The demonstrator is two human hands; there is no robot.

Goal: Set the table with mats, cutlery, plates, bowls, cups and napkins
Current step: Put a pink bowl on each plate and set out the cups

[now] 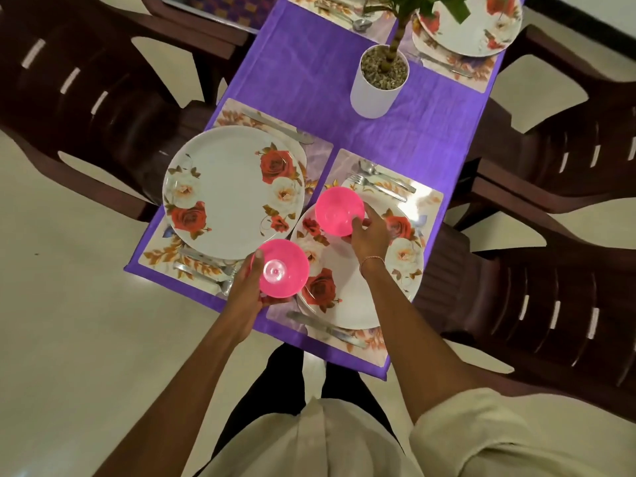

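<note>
My left hand [245,285] grips a pink bowl [283,268] from its left side, holding it above the near table edge between two place settings. My right hand [366,232] holds a second pink bowl [339,211] by its right rim, over the far part of the near right rose-patterned plate [351,304]. A second rose plate [227,191] lies on the left floral mat [156,254]. Beside each plate lie a knife, a fork and a spoon, for example the fork [375,185] and knife [327,328] of the right setting.
A white pot with a plant [378,80] stands mid-table on the purple cloth [309,77]. Two more settings lie at the far end, one with a rose plate [471,25]. Dark brown plastic chairs [86,98] surround the table on both sides.
</note>
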